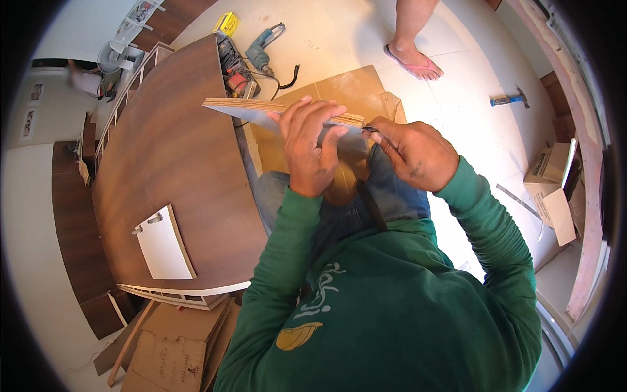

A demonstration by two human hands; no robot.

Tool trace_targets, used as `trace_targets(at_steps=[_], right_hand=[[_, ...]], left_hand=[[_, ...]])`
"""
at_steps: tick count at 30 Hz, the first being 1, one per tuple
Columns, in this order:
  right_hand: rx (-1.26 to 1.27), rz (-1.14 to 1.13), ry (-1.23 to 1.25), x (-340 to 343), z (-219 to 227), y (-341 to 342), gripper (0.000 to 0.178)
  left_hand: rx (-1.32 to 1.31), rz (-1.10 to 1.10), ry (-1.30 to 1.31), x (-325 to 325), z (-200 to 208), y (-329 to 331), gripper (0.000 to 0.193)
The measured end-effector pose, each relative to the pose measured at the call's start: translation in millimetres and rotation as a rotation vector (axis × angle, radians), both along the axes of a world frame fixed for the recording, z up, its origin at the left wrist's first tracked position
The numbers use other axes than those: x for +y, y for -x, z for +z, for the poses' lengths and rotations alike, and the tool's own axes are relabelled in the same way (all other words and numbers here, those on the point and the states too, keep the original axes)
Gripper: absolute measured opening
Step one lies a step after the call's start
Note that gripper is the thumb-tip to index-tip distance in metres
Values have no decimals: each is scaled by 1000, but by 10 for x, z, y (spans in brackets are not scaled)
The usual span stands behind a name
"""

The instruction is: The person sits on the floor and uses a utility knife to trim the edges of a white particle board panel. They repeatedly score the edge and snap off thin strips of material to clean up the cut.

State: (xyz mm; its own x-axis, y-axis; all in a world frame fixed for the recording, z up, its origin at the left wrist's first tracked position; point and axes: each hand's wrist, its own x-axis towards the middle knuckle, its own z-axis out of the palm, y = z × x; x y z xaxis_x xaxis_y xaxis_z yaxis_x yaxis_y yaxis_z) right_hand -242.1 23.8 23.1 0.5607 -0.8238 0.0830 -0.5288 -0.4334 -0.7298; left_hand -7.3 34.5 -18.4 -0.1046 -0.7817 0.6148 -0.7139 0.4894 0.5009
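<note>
My left hand grips a plywood board, its fingers over the top edge and the thumb on the near side. The board has a pale face and a layered bare edge, and it is held up above my lap. At the board's right end my right hand pinches a small, thin dark piece against the corner. Most of that piece is hidden by the fingers, so its kind does not show. Beneath the board a cardboard sheet lies on the floor between my legs.
To the left stands a large brown panelled piece, bearing a white panel with hinges. Beyond it lie an open toolbox and a corded drill. Another person's foot stands ahead. A hammer and a carton are at right.
</note>
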Motion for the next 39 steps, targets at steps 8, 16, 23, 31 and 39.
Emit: trace_targets(at_steps=[8, 16, 23, 31, 39], right_hand=[[198, -73, 101, 117, 92, -95, 28], [476, -144, 326, 161, 168, -155, 33], [536, -151, 415, 247, 167, -176, 30], [577, -143, 455, 188, 171, -183, 26], [353, 26, 193, -37, 184, -34, 26]], left_hand=[[9, -13, -41, 46, 49, -11, 26], [130, 131, 50, 34, 100, 16, 20], [826, 77, -737, 227, 196, 189, 34], [1009, -43, -702, 162, 181, 362, 37], [931, -22, -653, 194, 84, 347, 35]])
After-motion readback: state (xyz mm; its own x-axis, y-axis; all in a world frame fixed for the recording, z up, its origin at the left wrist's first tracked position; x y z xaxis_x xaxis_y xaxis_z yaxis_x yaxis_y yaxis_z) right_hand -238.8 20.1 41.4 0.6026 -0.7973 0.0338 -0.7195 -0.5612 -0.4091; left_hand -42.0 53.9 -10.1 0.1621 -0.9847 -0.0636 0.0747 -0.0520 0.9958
